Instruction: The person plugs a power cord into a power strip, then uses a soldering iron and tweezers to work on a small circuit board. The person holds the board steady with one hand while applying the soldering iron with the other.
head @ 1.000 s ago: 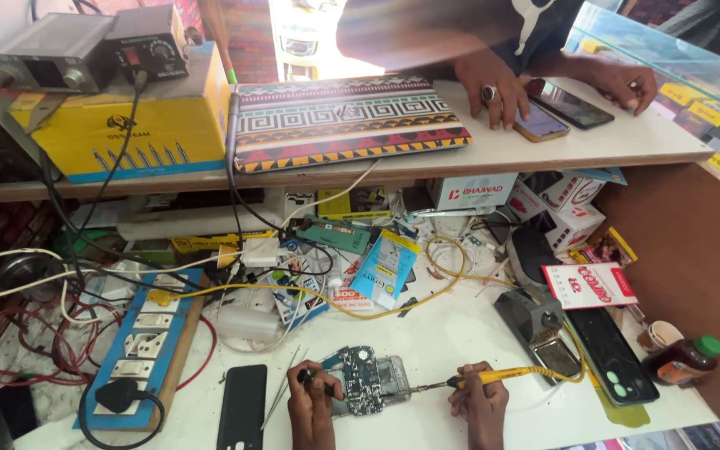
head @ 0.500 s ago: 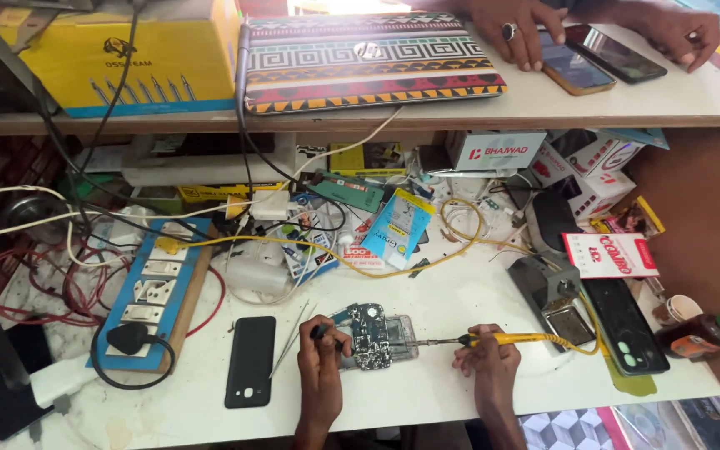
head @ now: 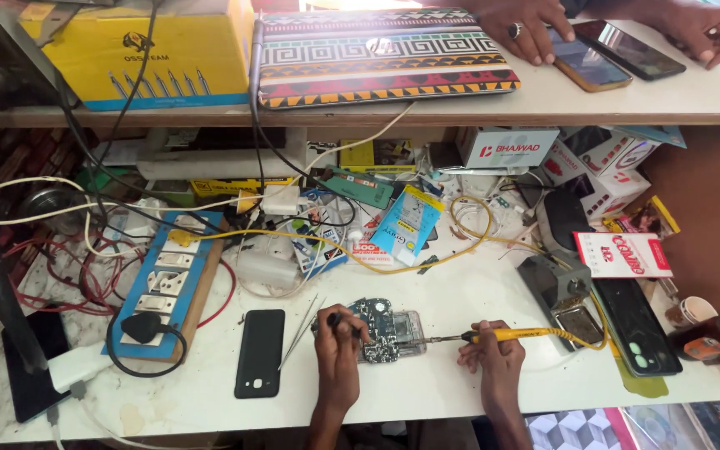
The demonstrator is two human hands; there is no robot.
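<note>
Yellow-handled soldering iron (head: 510, 336), gripped in our right hand (head: 493, 360), lies horiz., tip pointing left at circuit board (head: 385, 329) w/ left hand (head: 339, 346) pinching a small tool on it.

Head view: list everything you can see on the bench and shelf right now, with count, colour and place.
Opened phone: 1, circuit board showing, bench centre, under both hands.
Soldering iron: 1, yellow handle, in the right hand, tip at the opened phone.
Tweezers: 1, silver, left of the opened phone.
Black phone: 1, back up, left of the tweezers.
Power strip: 1, blue, bench left, black plug in it.
Yellow box: 1, shelf left.
Patterned laptop: 1, striped, shelf centre.
Shelf phones: 2, dark, under another person's hands.
Brown bottle: 1, green cap, lying far right.
Left hand: holds a dark tool on the board.
Right hand: grips the iron.
</note>
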